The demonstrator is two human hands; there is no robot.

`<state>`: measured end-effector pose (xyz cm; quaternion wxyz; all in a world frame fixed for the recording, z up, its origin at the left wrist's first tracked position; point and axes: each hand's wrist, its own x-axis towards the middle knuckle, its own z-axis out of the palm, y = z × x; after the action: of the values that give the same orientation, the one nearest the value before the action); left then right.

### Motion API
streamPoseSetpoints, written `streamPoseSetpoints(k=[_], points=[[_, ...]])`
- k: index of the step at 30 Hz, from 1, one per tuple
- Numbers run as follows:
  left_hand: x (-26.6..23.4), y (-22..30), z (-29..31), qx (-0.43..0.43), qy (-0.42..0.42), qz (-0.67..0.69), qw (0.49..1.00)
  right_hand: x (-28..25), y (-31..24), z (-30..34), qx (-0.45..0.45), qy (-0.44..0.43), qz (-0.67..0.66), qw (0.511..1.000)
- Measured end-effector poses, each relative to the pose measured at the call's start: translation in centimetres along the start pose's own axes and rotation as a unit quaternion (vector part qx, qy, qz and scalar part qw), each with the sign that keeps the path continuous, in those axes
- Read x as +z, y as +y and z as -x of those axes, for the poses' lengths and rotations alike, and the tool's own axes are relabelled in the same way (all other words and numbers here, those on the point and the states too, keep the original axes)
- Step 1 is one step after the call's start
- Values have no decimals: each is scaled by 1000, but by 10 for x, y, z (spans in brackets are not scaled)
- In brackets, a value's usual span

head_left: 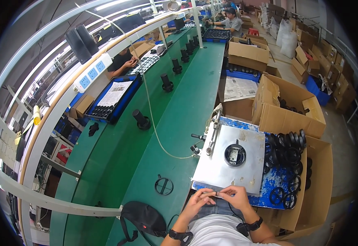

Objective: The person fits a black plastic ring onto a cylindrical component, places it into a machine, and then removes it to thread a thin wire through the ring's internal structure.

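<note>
The left hand [195, 201] and right hand [237, 197] meet fingertip to fingertip over the lap, each closed in a pinch on a small dark piece [216, 193] at the near edge of a metal plate [212, 176]. The piece should be very light, since fingertips alone carry it; it looks stiff rather than soft, though 1 view cannot settle that. A light pinch at its 2 ends seems the best hold; being so small, it could slip easily, and I cannot tell if it is fragile. It looks short, narrow and dark; the fingers hide its full shape.

Beyond the hands, a black round part with a pale centre [235, 155] sits on the plate, beside a metal clamp [214, 133]. To the right, black rings [287, 149] lie heaped on a worn blue board [271, 203], next to an open cardboard box [321, 176]. To the left, 1 black ring with a crossbar [164, 186] lies on the green bench [179, 143].
</note>
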<state>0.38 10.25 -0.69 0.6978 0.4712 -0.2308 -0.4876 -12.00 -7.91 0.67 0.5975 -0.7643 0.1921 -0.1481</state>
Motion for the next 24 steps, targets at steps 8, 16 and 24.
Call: streamPoseSetpoints(k=[8, 16, 24], points=[[2, -6, -2, -5, -76, 16, 997, 9, -14, 1, 19, -41, -55, 998], [-4, -2, 2, -15, -48, 16, 999, 2, 3, 2, 39, -27, -18, 999], [-7, -19, -8, -20, 13, -23, 999, 7, -8, 2, 72, -46, -13, 996]])
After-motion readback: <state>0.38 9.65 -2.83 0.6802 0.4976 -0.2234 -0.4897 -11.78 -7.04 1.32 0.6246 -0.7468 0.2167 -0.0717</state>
